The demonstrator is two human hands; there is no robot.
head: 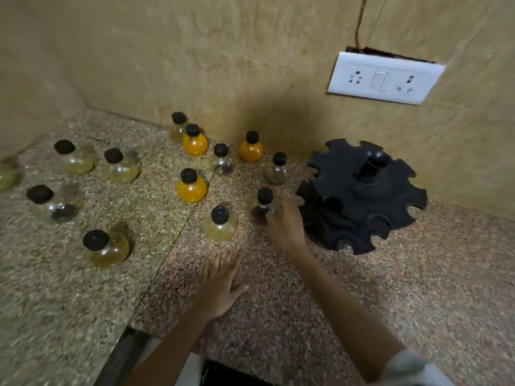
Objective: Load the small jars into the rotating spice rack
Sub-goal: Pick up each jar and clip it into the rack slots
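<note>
Small round-bellied glass jars with black caps scattered all over the speckled counter (348,288), black rotating spice rack (362,195) sitting by the wall on the right, slots around the rim looking empty from here. Right hand (285,221) wrapped around the belly of a dark-filled jar (264,203) just beside the rack, jar apparently not yet off the counter, hard to say for sure. Left hand (221,282) flat on the counter, fingers spread, holding nothing. Probably light little things, but glass, so smooth, a bit slippery and not keen on being knocked against the stone. Best grabbed around the bulb or pinched at the narrow neck under the cap, likely the part that drops into a notch. Fingertips of the right hand hidden behind the jar, so exact grip unclear. Whole shot fairly blurry, one pale jar (7,174) cut off at the left edge, lower tier of the rack mostly hidden by the top one.
</note>
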